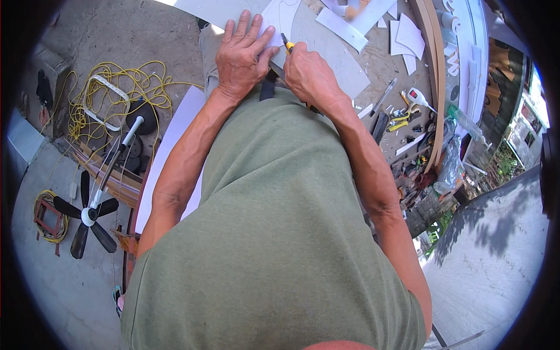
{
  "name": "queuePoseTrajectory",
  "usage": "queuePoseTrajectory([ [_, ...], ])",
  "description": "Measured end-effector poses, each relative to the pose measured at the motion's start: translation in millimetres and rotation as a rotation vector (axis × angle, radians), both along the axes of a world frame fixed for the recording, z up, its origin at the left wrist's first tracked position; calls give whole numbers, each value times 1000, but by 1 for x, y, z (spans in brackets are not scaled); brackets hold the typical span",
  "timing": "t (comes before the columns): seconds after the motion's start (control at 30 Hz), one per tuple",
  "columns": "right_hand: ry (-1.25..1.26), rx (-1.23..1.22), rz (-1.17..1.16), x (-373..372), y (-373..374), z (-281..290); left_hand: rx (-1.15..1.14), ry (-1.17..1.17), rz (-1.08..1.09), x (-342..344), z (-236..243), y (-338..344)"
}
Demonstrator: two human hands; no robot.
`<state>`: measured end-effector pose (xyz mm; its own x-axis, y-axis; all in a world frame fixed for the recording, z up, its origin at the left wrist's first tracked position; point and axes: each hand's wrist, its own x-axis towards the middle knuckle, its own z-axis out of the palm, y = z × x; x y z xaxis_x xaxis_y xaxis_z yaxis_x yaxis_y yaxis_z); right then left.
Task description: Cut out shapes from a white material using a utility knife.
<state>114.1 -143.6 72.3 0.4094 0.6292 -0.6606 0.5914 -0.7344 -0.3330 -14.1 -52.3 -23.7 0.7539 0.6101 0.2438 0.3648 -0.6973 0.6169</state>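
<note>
I find the left hand laid palm down, its fingers moderately spread and its thumb pointing toward the right hand. It grips nothing; I record it bearing on a white sheet and the surface next to it. The right hand is closed around a yellow-handled cutter, whose dark tip points forward over the sheet. Whether the blade is in contact with the material, I cannot tell. The two hands are near each other, the left slightly farther forward.

The sheet lies directly ahead of both hands, on a grey board that extends to the right of the right hand. A dark curved line is drawn on the sheet, ahead of the cutter.

To the right of the right hand I note white offcuts, yellow-handled pliers and a white tool with a red patch. Farther right stands a curved brown strip.

Well to the left of the left hand I log a tangled yellow cord and a white rounded frame. Behind these, nearer the body, is a black-bladed fan.
</note>
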Motion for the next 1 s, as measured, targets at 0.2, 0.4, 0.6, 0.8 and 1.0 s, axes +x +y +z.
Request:
queuePoseTrajectory([
  [0.2,84,-35,272,19,-8,-20,75,25,14,-1,-1,0],
  [0.4,30,-16,189,19,-8,-14,66,31,1,2,8,0],
  [0.6,33,-14,192,20,-5,-8,95,47,14,3,9,0],
  [0.8,51,-49,227,22,-3,-4,88,20,21,-1,2,-1],
  [1.0,151,-174,210,34,10,5,69,19,28,-1,4,-1],
])
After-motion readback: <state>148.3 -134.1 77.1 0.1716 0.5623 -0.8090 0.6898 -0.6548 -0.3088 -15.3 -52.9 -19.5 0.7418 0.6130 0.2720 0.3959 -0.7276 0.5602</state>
